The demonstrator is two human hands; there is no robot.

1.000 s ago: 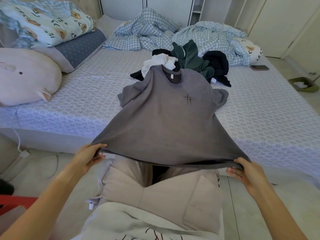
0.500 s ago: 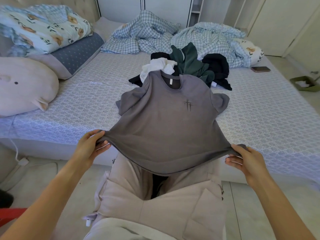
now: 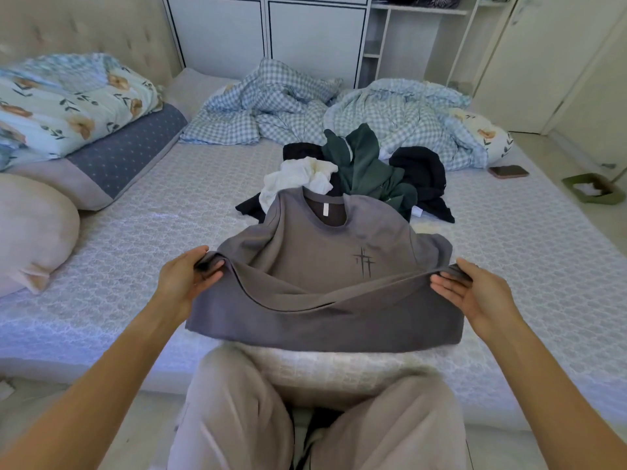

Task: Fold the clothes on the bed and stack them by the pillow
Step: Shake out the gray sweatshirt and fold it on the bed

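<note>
Left hand [image 3: 185, 283]: forearm reaching in from lower left, fingers curled, pinching left hem corner of grey shirt [image 3: 325, 276].
Right hand [image 3: 475, 295]: forearm in from lower right, palm turned inward, thumb and fingers gripping right hem corner.
Hands well apart, hem stretched between them, raised above shirt body.
Grey shirt: front up on bed [image 3: 135, 239] near its front edge, collar far side, lower part doubled toward chest.
Clothes pile [image 3: 366, 171]: behind collar, unfolded.
Pillows [image 3: 84, 137]: far left.

Grey T-shirt [image 3: 319, 266] with dark cross print, blue-checked duvet [image 3: 339, 110], floral pillow [image 3: 68, 103], dark green garment [image 3: 366, 164].
</note>
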